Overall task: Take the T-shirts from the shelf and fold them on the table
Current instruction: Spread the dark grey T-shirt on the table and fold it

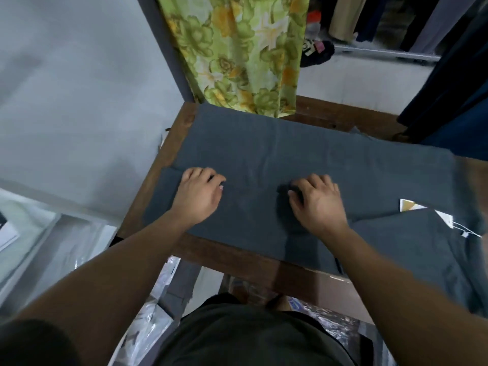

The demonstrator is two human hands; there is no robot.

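A dark grey T-shirt (290, 154) lies spread flat across the brown wooden table (237, 257), one sleeve hanging over the left edge. My left hand (198, 196) rests on the shirt near that sleeve, its fingers curled and pinching the cloth. A little to the right, my right hand (317, 202) lies on the shirt's middle, fingertips curled into a small dark bunch of fabric. A second grey T-shirt (412, 254) with a paper tag (412, 206) lies at the table's right side, partly under the first.
A green and yellow floral cloth (243, 54) hangs behind the table's far edge. Dark garments (454, 83) hang at the right. Plastic-wrapped packages (148, 320) lie on the floor below the table. A pale wall stands to the left.
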